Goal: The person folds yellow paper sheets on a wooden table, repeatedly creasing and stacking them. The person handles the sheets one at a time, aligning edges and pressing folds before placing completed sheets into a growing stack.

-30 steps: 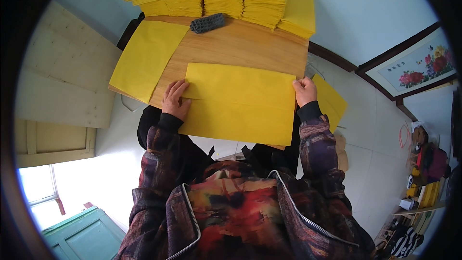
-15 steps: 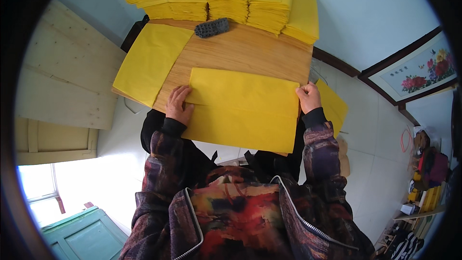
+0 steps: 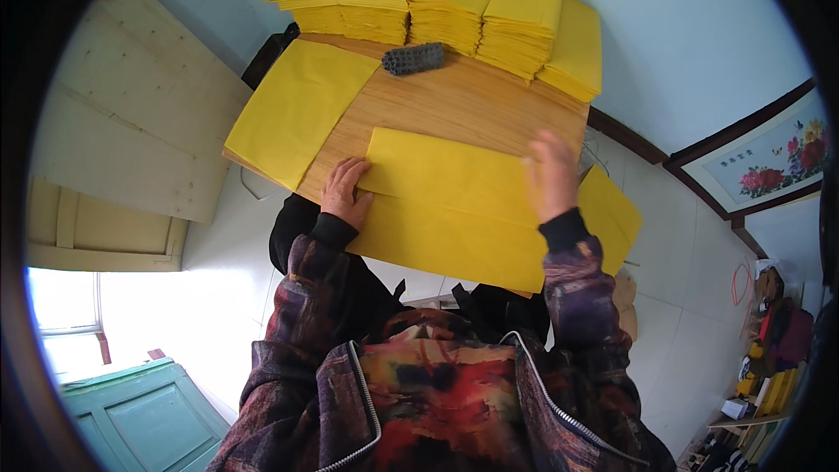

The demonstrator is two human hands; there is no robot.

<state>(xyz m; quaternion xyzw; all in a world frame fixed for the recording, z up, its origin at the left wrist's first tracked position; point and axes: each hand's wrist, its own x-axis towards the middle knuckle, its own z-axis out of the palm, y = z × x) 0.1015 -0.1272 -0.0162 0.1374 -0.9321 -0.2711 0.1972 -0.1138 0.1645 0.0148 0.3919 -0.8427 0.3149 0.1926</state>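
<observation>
A folded yellow paper sheet (image 3: 446, 210) lies in front of me on the wooden table, reaching over its near edge. A crease runs along its length. My left hand (image 3: 347, 192) rests on the left edge of this sheet, fingers stretched over it and thumb apart. Over the sheet's right end is my right hand (image 3: 552, 177), with its fingers pointing away from me. Motion smears those fingers, so their grip is unclear. To the left, another yellow sheet (image 3: 301, 109) lies flat near the table's left edge.
Stacks of folded yellow paper (image 3: 520, 22) line the back of the wooden table (image 3: 472, 100). A dark grey textured roll (image 3: 413, 59) lies before them. More yellow paper (image 3: 612, 214) is beyond the table's right side. A framed flower picture (image 3: 769, 157) leans at the right wall.
My right hand has left the sheet's right edge and moved inward and away from me. The left hand stays at the left edge. The whole view has shifted slightly.
</observation>
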